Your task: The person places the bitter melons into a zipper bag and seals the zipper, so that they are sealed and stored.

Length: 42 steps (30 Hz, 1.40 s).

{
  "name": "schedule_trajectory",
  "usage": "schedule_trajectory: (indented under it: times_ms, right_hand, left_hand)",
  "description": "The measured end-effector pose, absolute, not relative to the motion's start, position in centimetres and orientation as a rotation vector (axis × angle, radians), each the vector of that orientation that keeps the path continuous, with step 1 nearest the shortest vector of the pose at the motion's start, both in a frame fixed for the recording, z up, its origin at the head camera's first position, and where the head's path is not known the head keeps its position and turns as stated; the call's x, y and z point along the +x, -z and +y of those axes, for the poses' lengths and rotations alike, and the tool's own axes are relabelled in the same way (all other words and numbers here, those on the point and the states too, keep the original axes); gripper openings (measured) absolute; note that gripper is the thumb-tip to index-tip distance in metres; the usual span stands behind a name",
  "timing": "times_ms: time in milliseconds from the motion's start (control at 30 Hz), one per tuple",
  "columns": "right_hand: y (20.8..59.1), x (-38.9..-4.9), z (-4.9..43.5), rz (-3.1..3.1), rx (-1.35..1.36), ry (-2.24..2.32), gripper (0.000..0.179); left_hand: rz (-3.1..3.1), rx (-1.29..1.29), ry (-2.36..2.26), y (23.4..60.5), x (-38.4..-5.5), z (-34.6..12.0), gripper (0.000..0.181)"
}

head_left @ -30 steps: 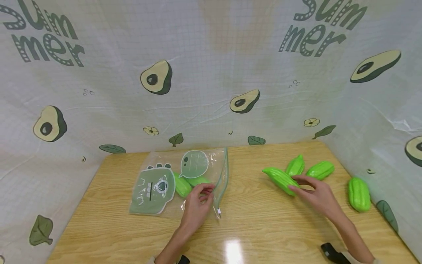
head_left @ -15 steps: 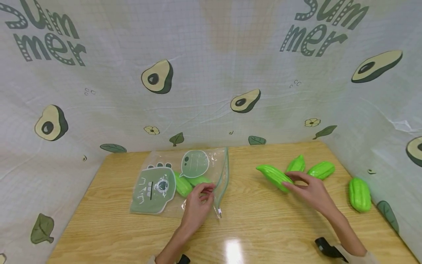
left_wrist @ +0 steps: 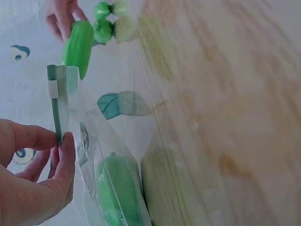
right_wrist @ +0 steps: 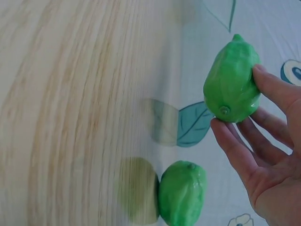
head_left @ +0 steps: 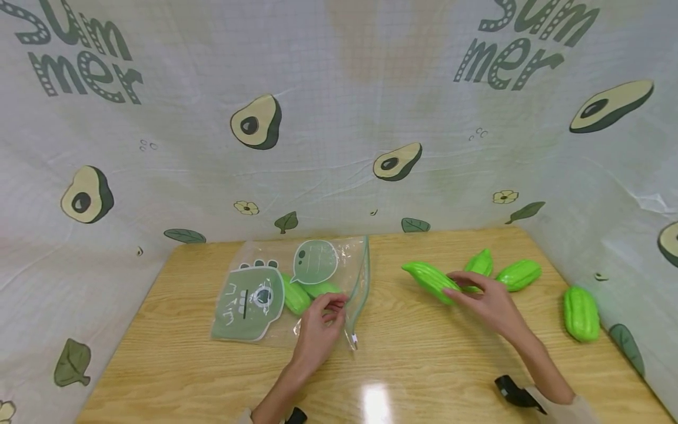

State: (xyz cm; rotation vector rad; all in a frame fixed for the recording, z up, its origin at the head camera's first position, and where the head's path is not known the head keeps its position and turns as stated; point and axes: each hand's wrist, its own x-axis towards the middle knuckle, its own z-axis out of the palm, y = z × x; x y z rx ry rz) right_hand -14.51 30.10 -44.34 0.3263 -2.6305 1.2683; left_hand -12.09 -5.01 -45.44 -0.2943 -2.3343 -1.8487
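Observation:
My left hand pinches the open edge of a clear slider zip bag with a green cartoon print. In the left wrist view, thumb and forefinger close on its green zip strip, below the white slider. Two green bitter melons lie inside the bag, one long and one partly behind a printed bubble. To the right, my right hand grips another ridged bitter melon by its near end, held above the table, tapered tip toward the bag.
Two loose bitter melons, one upright-looking and one slanted, lie behind my right hand. Another melon rests near the right edge of the wooden table. A printed cloth walls in the back and both sides.
My right hand has moved left with the bitter melon, away from the loose ones and closer to the bag. The left hand has stayed at the bag's edge.

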Motion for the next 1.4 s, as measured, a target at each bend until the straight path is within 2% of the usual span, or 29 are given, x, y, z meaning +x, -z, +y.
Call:
schedule_trajectory:
  times_ms: [1400]
  right_hand:
    - [44.1, -17.3, 24.0, -2.592, 0.494, -1.398, 0.039]
  left_hand:
    - [-2.320, -0.295, 1.847, 45.1, -11.9, -5.0, 0.025]
